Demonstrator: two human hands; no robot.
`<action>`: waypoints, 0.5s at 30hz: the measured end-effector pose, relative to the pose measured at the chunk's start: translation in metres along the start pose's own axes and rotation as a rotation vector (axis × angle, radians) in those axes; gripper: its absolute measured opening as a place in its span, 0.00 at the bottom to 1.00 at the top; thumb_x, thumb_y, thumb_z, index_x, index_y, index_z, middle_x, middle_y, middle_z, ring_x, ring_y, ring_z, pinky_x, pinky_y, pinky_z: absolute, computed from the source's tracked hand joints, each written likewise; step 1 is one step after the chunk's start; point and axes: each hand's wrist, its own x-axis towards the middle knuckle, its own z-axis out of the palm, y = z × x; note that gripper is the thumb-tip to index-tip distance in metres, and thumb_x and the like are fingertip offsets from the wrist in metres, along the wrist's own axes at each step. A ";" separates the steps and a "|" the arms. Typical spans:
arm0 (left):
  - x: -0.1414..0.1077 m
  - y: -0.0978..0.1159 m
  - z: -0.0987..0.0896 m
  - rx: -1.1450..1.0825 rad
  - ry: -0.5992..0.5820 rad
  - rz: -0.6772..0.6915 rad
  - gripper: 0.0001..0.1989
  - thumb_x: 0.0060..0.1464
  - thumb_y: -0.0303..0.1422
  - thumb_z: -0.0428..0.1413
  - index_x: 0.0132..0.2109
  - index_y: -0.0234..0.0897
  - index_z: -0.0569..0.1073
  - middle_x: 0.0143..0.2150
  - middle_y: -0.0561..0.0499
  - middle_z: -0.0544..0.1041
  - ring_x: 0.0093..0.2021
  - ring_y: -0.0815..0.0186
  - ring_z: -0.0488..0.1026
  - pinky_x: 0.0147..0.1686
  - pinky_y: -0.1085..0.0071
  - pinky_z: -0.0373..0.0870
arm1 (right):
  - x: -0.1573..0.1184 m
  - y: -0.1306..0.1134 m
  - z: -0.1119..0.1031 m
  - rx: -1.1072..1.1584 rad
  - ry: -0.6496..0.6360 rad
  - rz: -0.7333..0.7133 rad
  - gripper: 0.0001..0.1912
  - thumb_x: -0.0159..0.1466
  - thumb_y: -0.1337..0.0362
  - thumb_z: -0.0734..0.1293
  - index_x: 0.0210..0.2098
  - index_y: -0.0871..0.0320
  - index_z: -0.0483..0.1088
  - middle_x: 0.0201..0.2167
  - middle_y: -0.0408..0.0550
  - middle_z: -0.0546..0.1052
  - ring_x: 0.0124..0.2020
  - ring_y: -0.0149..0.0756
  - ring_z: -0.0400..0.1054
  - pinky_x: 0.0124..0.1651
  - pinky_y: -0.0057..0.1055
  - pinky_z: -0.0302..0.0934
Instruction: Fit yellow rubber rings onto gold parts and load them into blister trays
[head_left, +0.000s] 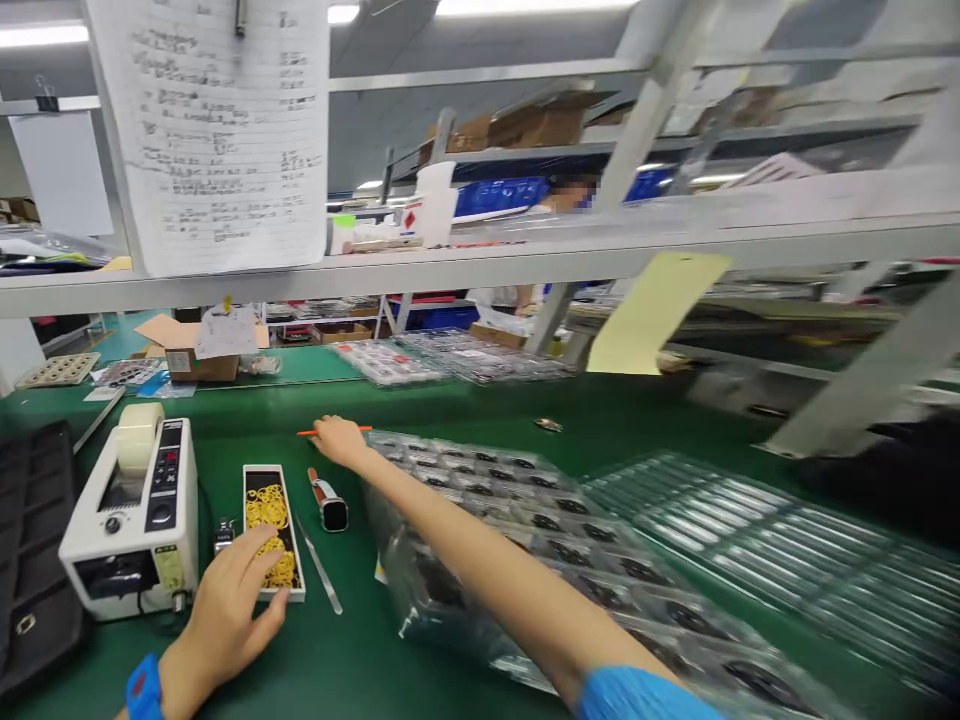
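Note:
My left hand (236,605), fingers loosely spread, is over the near end of a white box (298,590) of yellow rubber bands (267,507). I cannot tell whether its fingertips touch the bands. Stretched far forward, my right hand (339,441) is closed around a thin orange pen-like stick (365,429), whose ends show on both sides. Beside the box lie metal tweezers (319,567) and a smartwatch (332,512) with a brown strap. A small metal tally counter (223,535) sits left of the box. My right forearm passes over stacked clear plastic trays (480,480) with dark round parts.
A white tape dispenser (135,530) stands at left beside a black tray (34,560). Empty clear trays (720,520) lie at right, blurred. A shelf beam (450,262) crosses overhead, with a handwritten sheet (217,140) and a yellow note (652,315) hanging there. Behind is a cardboard box (199,362).

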 end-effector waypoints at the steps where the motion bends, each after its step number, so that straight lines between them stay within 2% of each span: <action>1: 0.000 0.000 0.000 -0.001 0.000 0.004 0.12 0.55 0.26 0.51 0.48 0.33 0.69 0.49 0.37 0.77 0.51 0.57 0.75 0.47 0.62 0.76 | 0.002 0.003 -0.004 -0.051 0.015 0.002 0.17 0.65 0.59 0.64 0.51 0.60 0.66 0.50 0.52 0.70 0.46 0.39 0.69 0.47 0.41 0.66; 3: 0.002 -0.001 0.001 0.004 0.014 0.023 0.11 0.55 0.25 0.50 0.46 0.32 0.70 0.48 0.37 0.77 0.50 0.56 0.75 0.45 0.62 0.77 | -0.003 0.006 -0.015 -0.143 0.058 -0.008 0.16 0.65 0.59 0.64 0.49 0.61 0.67 0.46 0.50 0.72 0.42 0.36 0.70 0.44 0.39 0.67; 6: 0.004 0.004 0.003 0.010 0.033 0.033 0.10 0.55 0.24 0.48 0.44 0.31 0.71 0.46 0.37 0.78 0.48 0.56 0.76 0.43 0.63 0.77 | -0.033 -0.003 -0.023 -0.253 0.159 -0.096 0.12 0.68 0.60 0.59 0.40 0.62 0.69 0.36 0.47 0.74 0.35 0.34 0.71 0.37 0.33 0.66; 9: 0.001 0.013 -0.003 -0.005 0.036 0.087 0.12 0.54 0.23 0.48 0.44 0.31 0.71 0.46 0.37 0.78 0.49 0.56 0.75 0.46 0.63 0.76 | -0.084 -0.024 0.000 -0.286 0.253 -0.314 0.14 0.68 0.63 0.54 0.35 0.60 0.69 0.31 0.49 0.76 0.32 0.36 0.71 0.31 0.30 0.62; 11: -0.007 0.015 -0.017 0.009 -0.019 0.182 0.13 0.54 0.25 0.49 0.46 0.34 0.72 0.47 0.39 0.78 0.51 0.56 0.74 0.49 0.62 0.74 | -0.121 -0.031 0.025 -0.240 0.265 -0.537 0.16 0.68 0.64 0.53 0.32 0.58 0.69 0.26 0.48 0.75 0.27 0.35 0.70 0.28 0.29 0.61; 12: -0.013 0.012 -0.028 0.035 -0.055 0.172 0.12 0.54 0.27 0.51 0.45 0.36 0.73 0.46 0.41 0.79 0.50 0.56 0.75 0.49 0.62 0.74 | -0.137 -0.030 0.037 -0.205 0.258 -0.647 0.16 0.68 0.64 0.54 0.31 0.57 0.70 0.24 0.47 0.75 0.25 0.35 0.70 0.26 0.29 0.60; 13: -0.020 0.006 -0.042 0.083 -0.077 0.095 0.11 0.53 0.31 0.52 0.43 0.39 0.75 0.44 0.43 0.80 0.49 0.56 0.75 0.48 0.63 0.74 | -0.149 -0.027 0.048 -0.167 0.270 -0.778 0.14 0.67 0.64 0.55 0.32 0.57 0.71 0.24 0.47 0.76 0.25 0.36 0.71 0.27 0.29 0.62; 14: -0.028 -0.003 -0.060 0.153 -0.077 -0.039 0.09 0.53 0.33 0.53 0.41 0.41 0.76 0.42 0.45 0.80 0.47 0.57 0.76 0.47 0.64 0.74 | -0.157 -0.022 0.057 -0.161 0.346 -0.947 0.13 0.67 0.67 0.56 0.34 0.58 0.72 0.28 0.48 0.78 0.27 0.36 0.73 0.31 0.30 0.64; 15: -0.037 -0.014 -0.081 0.241 -0.048 -0.213 0.09 0.53 0.35 0.53 0.39 0.41 0.76 0.40 0.46 0.80 0.45 0.57 0.77 0.46 0.63 0.74 | -0.162 -0.016 0.064 -0.173 0.377 -1.040 0.11 0.66 0.68 0.58 0.35 0.58 0.72 0.29 0.49 0.79 0.30 0.37 0.74 0.35 0.30 0.66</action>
